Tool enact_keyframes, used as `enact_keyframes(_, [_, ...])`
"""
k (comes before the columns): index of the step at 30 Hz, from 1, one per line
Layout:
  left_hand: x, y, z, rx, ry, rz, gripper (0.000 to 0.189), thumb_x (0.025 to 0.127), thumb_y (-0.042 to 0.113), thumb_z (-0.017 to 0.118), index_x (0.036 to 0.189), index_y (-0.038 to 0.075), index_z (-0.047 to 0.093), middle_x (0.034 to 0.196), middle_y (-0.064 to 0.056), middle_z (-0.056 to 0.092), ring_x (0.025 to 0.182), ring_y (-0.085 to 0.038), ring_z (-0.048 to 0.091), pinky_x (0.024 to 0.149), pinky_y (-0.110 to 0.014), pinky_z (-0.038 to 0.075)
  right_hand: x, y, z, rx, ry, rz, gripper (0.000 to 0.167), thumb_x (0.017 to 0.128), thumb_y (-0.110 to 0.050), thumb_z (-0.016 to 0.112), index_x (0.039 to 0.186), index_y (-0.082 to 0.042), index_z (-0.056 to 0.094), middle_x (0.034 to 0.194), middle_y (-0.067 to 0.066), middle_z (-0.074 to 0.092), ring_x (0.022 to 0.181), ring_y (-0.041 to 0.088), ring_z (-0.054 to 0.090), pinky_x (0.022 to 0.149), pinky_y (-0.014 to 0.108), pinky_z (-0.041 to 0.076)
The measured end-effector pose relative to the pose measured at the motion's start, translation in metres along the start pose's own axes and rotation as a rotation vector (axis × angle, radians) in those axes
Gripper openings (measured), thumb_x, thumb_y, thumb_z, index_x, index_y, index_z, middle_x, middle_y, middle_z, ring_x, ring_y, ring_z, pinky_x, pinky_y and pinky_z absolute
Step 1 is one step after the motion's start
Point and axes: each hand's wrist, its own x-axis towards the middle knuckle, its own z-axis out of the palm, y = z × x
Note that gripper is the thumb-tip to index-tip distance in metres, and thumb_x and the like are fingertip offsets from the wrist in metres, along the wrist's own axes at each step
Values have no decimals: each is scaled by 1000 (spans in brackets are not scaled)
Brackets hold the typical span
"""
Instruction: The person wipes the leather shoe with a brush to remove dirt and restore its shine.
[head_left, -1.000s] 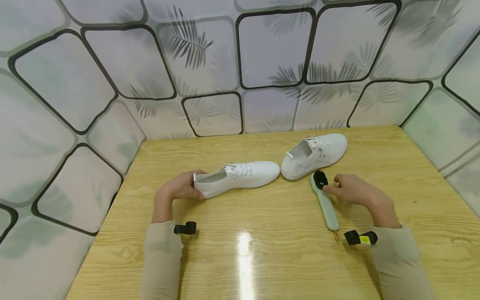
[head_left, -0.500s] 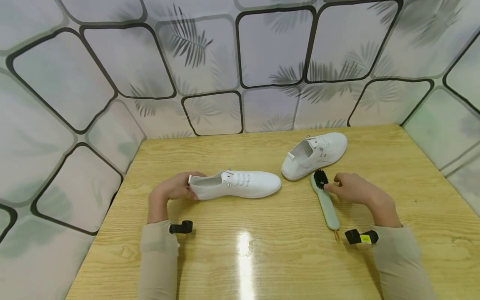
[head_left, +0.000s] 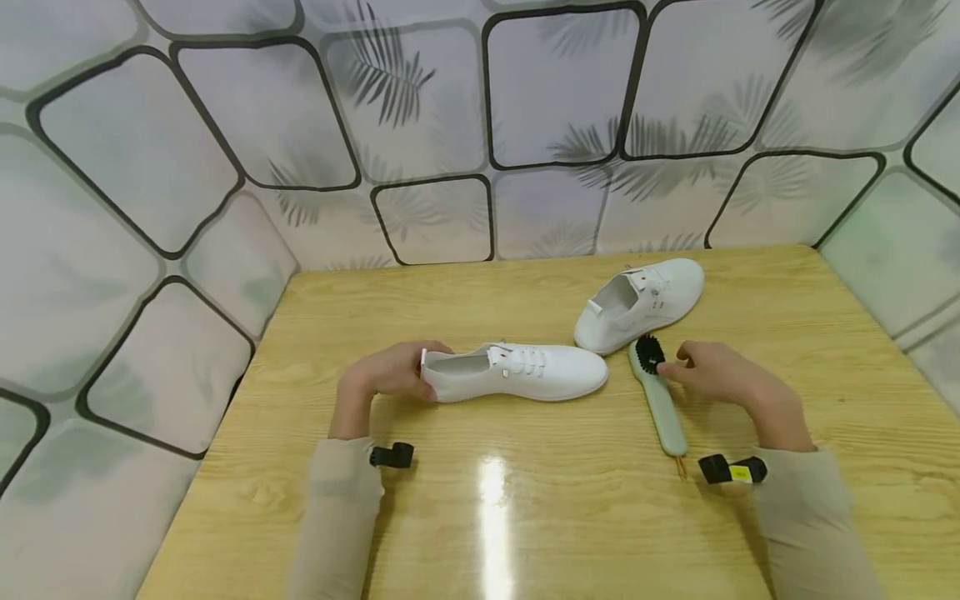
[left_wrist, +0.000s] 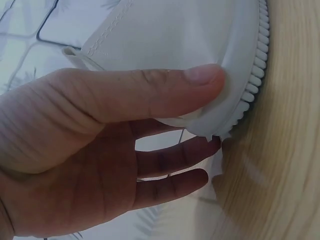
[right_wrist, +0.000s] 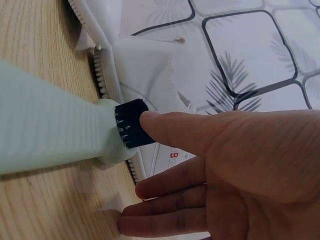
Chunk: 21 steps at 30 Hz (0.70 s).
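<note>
The left hand (head_left: 393,371) pinches a white shoe (head_left: 547,375) by its heel; the right hand (head_left: 720,375), fingers loosely extended, touches a green brush (head_left: 662,412).

The left forearm (head_left: 341,508) stretches forward behind the left hand (head_left: 393,372); at the wrist this hand bends inward, to the side of the right hand (head_left: 716,377). Its thumb (left_wrist: 165,92) is long and firm on the near side, with fingers (left_wrist: 172,191) opposite, in a holding pose. The right forearm (head_left: 806,521) slants inward behind its hand. There, the thumb (right_wrist: 182,129) reaches ahead, and the fingers (right_wrist: 167,221) lie nearly straight and relaxed beyond it.
</note>
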Motion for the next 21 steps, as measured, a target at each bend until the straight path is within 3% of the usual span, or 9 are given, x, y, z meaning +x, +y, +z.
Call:
enact_keyframes(7, [2,11,3,27,-29,-33,71,75,7,85,139,6,54,131,-14,59,110,-25,56,99,-43,44,-2,-1,-1,2,-3,-6,61,101,-40,54,119,19,54,110,36,62,97,45,63,80,53,52])
enact_keyframes(12, [3,14,5,19,-64,21,65,77,6,84,136,5,58,124,-11,63,101,-20,58,91,-37,47,-2,-2,-1,12,-13,5,64,102,-43,52,121,18,53,111,35,62,96,43,63,79,53,52])
enact_keyframes(17, [12,19,12,41,-61,115,43,77,7,83,118,5,69,102,-3,69,83,-14,56,76,-29,47,-3,1,-3,9,-8,17,69,103,-49,45,122,17,54,110,33,63,97,43,63,80,54,51])
enact_keyframes(21, [18,23,17,77,-38,90,30,77,11,84,103,5,71,89,0,67,72,-12,49,65,-26,42,-4,3,-5,9,1,12,67,104,-48,43,119,15,56,107,30,65,96,43,63,80,54,50])
